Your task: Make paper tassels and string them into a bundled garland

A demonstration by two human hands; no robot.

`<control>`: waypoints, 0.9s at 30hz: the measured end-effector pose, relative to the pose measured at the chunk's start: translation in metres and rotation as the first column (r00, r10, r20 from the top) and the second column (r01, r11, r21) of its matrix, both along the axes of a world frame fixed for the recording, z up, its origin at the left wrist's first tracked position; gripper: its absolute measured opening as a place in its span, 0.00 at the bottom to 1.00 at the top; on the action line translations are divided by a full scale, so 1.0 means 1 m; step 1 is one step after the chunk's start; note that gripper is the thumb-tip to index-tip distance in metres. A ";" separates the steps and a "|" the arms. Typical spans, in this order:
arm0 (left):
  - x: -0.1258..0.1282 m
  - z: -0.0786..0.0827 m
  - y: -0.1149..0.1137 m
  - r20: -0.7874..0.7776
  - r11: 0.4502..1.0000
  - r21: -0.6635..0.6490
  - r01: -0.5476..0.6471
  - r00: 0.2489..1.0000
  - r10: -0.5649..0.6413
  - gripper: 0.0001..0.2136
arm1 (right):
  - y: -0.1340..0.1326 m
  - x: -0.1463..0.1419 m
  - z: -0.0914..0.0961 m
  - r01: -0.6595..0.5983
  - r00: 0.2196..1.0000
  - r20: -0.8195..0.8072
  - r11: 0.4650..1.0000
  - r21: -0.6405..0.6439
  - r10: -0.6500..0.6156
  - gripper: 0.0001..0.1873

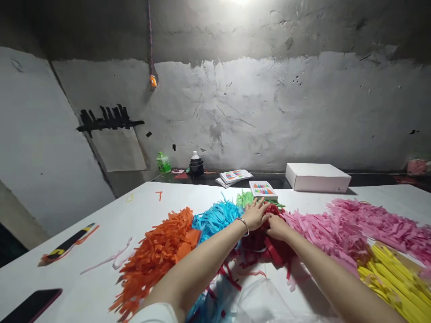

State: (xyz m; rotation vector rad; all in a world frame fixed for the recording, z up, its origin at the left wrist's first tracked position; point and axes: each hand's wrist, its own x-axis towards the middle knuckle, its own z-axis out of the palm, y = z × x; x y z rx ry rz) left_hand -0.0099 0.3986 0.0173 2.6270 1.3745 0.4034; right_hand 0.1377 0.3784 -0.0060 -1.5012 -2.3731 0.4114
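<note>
A bunch of dark red fringed tissue paper (281, 252) lies under both of my hands. My left hand (256, 216), with a silver bangle at the wrist, rests on its upper part with the fingers stretched out and apart. Close beside it, my right hand (278, 226) has its fingers curled into the red strips. Just beyond the fingertips is green fringed paper (245, 198). Bright blue fringe (218, 220) lies left of my left hand, with orange fringe (158, 253) farther left. Pink fringe (323, 231) spreads right of the red bunch.
Yellow strips (400, 278) lie at the right front, and a clear plastic bag (264, 300) at the near edge. Left are a cutter knife (69, 242) and a phone (32, 307). Behind stand a white box (318, 178), printed card packs (263, 189) and a green bottle (163, 163).
</note>
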 end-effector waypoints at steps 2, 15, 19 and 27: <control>0.003 -0.019 0.010 -0.028 1.000 0.017 0.000 1.000 0.001 0.21 | -0.011 0.004 -0.014 -0.063 0.997 0.054 0.998 -0.004 0.063 0.19; -0.008 -0.063 -0.028 -0.178 0.999 0.029 0.037 0.984 -0.032 0.19 | 0.072 -0.013 0.016 -0.070 0.992 0.109 0.996 0.063 0.063 0.18; -0.009 -0.063 -0.026 -0.167 0.990 0.061 -0.128 0.976 0.137 0.32 | 0.075 -0.024 -0.013 -0.033 0.984 0.175 0.999 -0.007 0.034 0.17; -0.018 -0.068 -0.037 -0.229 0.991 0.027 -0.128 0.965 0.131 0.17 | 0.062 0.014 -0.024 0.169 0.941 0.295 0.985 0.021 -0.168 0.17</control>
